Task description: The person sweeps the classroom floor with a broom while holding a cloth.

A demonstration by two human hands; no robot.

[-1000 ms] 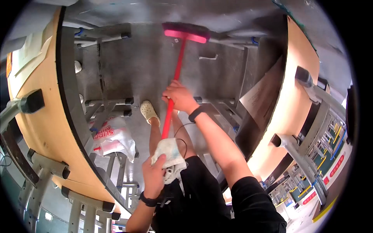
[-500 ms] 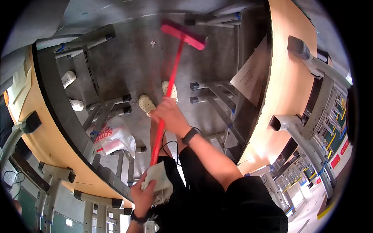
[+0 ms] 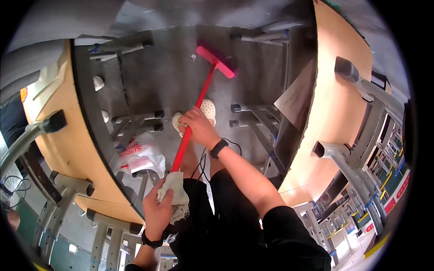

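Note:
My right hand is closed around the middle of a red broom's handle. Lower down, my left hand grips the top end of the handle through a pale, frayed cloth. The cloth hides the end of the handle. The broom's red head with pink bristles is down on the grey floor. A small white scrap lies just left of the head. My pale clogs stand beneath the handle.
Wooden desks flank me, one on the left and one on the right. Upturned chairs with grey metal legs rest on them. A white plastic bag hangs at the left. Another person's shoe shows beyond the left desk.
The broom head has moved slightly down toward me in the view. Both hands keep their hold on the handle, with the left hand a little lower. The whole view has shifted slightly.

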